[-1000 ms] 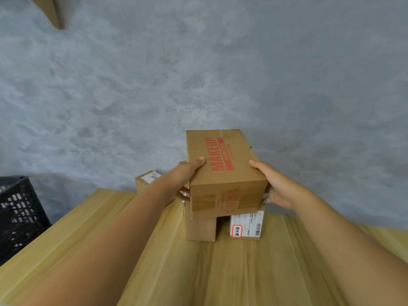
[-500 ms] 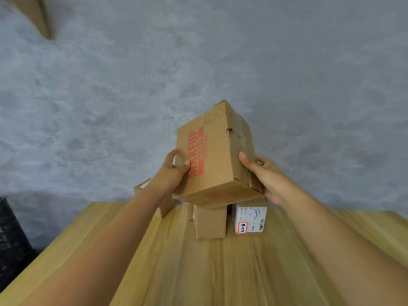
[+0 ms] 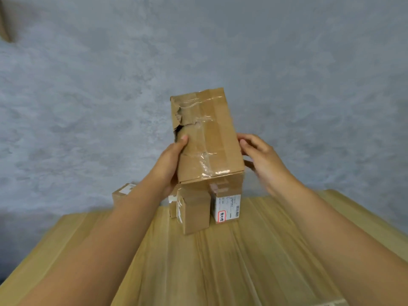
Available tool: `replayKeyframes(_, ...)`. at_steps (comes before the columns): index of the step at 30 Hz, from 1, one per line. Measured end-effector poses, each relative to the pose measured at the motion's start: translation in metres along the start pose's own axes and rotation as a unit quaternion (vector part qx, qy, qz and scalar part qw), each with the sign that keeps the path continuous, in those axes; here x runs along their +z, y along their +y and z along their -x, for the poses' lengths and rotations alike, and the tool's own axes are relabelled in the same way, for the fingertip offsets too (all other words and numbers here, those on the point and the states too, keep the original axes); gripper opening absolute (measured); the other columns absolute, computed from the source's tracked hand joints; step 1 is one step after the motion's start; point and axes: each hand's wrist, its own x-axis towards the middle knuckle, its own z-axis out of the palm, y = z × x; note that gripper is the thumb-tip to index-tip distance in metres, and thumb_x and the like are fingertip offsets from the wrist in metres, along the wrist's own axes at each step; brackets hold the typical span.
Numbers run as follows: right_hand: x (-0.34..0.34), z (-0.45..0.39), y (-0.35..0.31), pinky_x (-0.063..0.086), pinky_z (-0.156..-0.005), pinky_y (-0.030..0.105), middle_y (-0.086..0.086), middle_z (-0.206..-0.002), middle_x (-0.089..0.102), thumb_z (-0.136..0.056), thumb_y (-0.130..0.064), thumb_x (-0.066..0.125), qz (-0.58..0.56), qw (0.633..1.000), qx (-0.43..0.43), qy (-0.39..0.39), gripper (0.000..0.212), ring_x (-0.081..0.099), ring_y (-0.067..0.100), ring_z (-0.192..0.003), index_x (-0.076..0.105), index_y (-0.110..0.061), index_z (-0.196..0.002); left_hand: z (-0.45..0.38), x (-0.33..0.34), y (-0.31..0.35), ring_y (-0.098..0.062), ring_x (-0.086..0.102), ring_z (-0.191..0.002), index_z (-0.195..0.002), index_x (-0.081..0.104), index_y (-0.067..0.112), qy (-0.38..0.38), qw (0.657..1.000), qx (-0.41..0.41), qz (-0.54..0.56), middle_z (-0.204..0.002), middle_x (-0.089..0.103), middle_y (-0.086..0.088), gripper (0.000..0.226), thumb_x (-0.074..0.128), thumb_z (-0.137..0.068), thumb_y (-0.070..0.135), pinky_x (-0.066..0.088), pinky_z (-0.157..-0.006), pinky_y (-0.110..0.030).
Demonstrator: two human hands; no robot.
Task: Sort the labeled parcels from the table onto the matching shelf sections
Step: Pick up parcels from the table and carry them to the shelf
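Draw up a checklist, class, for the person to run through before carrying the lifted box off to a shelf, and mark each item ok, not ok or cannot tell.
1. Left hand grips the lifted box: ok.
2. Right hand grips it too: not ok, fingers beside it, contact unclear.
3. Box intact: not ok, torn near its upper left edge.
4. Label read: cannot tell, none on the taped face shown.
5. Matching shelf section in view: not ok.
6. Box clear of the parcels on the table: ok.
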Motion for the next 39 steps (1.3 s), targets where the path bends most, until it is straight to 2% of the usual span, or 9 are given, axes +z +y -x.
replayKeyframes(3, -0.012, 0.004, 0.005, 0.053, -0.083, 0.02, -0.013, -0.12, 0.068, -0.1, -0.038, 0.055, 0.018, 0.999, 0.038, -0.004, 0.023, 0.066, 0.006, -0.103, 0.064, -0.032, -0.12, 0.002, 0.004, -0.017, -0.021, 0.076, -0.086, -0.113, 0.065, 0.02, 0.019, 0.995, -0.05, 0.086, -0.099, 0.078, -0.003, 0.035, 0.05, -0.099, 0.048, 0.059, -0.067, -0.035)
replayKeyframes(7, -0.028, 0.012, 0.013, 0.052, -0.098, 0.038, -0.014, -0.135, 0.053, -0.039, -0.093, 0.067, 0.118, 0.98, 0.16, 0.001, 0.129, 0.062, 0.014, -0.116, 0.032, -0.033, -0.148, -0.001, 0.012, -0.033, -0.023, 0.076, -0.073, -0.108, 0.065, 0.018, 0.046, 0.987, -0.099, 0.122, -0.086, 0.078, -0.006, 0.035, 0.047, -0.101, 0.047, 0.057, -0.066, -0.038)
replayKeyframes(9, -0.041, 0.014, 0.016, 0.051, -0.101, 0.043, -0.007, -0.135, 0.058, -0.028, -0.092, 0.072, 0.08, 0.977, 0.199, 0.003, 0.145, 0.064, 0.02, -0.116, 0.03, -0.027, -0.151, -0.001, 0.015, -0.034, -0.023, 0.076, -0.077, -0.11, 0.066, 0.019, 0.046, 0.986, -0.104, 0.119, -0.09, 0.078, -0.006, 0.036, 0.049, -0.1, 0.049, 0.058, -0.069, -0.038)
replayKeyframes(16, -0.065, 0.014, 0.022, 0.054, -0.073, 0.025, -0.012, -0.107, 0.073, -0.054, -0.061, 0.085, 0.078, 0.988, 0.131, 0.029, 0.082, 0.073, 0.007, -0.091, 0.056, -0.027, -0.123, -0.005, 0.027, -0.028, -0.021, 0.064, -0.094, -0.132, 0.055, 0.03, 0.112, 0.992, 0.014, -0.05, -0.106, 0.068, -0.005, 0.034, 0.06, -0.099, 0.023, 0.059, -0.079, -0.042)
replayKeyframes(21, -0.06, 0.005, 0.022, 0.042, -0.062, 0.011, -0.029, -0.096, 0.061, -0.067, -0.055, 0.084, 0.13, 0.988, 0.066, 0.053, 0.067, 0.059, -0.012, -0.087, 0.048, -0.033, -0.119, 0.002, 0.041, -0.019, -0.018, 0.067, -0.101, -0.125, 0.059, 0.033, 0.007, 0.995, -0.042, -0.087, -0.11, 0.07, 0.003, 0.065, 0.056, -0.077, 0.077, 0.058, -0.078, -0.04)
replayKeyframes(26, -0.07, -0.001, 0.024, 0.043, -0.063, 0.01, -0.029, -0.101, 0.058, -0.073, -0.055, 0.079, 0.145, 0.988, 0.032, 0.03, 0.067, 0.058, -0.01, -0.09, 0.045, -0.036, -0.128, -0.003, 0.045, -0.028, -0.024, 0.064, -0.112, -0.137, 0.05, 0.03, 0.06, 0.995, -0.016, -0.08, -0.124, 0.066, -0.003, 0.074, 0.071, -0.075, 0.064, 0.054, -0.092, -0.052)
replayKeyframes(32, -0.084, 0.0, 0.032, 0.048, -0.099, 0.047, -0.002, -0.153, 0.038, -0.057, -0.075, 0.072, -0.004, 0.985, 0.152, 0.078, 0.112, 0.048, 0.021, -0.128, 0.023, -0.037, -0.151, -0.004, 0.065, -0.04, -0.029, 0.065, -0.095, -0.127, 0.06, 0.021, 0.156, 0.982, -0.019, 0.1, -0.116, 0.07, -0.014, 0.068, 0.071, -0.075, 0.063, 0.053, -0.085, -0.054)
replayKeyframes(35, -0.071, 0.008, 0.036, 0.048, -0.088, 0.066, 0.0, -0.16, 0.026, -0.039, -0.077, 0.078, -0.134, 0.953, 0.271, -0.012, 0.139, 0.04, 0.042, -0.137, 0.008, -0.042, -0.154, -0.004, 0.094, -0.05, -0.029, 0.067, -0.1, -0.136, 0.047, 0.024, 0.158, 0.974, 0.009, 0.163, -0.121, 0.067, -0.01, 0.077, 0.079, -0.072, 0.054, 0.055, -0.082, -0.062)
replayKeyframes(39, -0.058, 0.011, 0.044, 0.039, -0.094, 0.077, 0.007, -0.138, 0.055, -0.046, -0.064, 0.089, -0.223, 0.933, 0.268, -0.087, 0.112, 0.056, 0.042, -0.121, 0.033, -0.04, -0.14, -0.002, 0.127, -0.059, -0.025, 0.058, -0.119, -0.143, 0.021, 0.047, 0.095, 0.983, 0.045, 0.151, -0.135, 0.055, 0.002, 0.108, 0.09, -0.059, 0.046, 0.055, -0.085, -0.06)
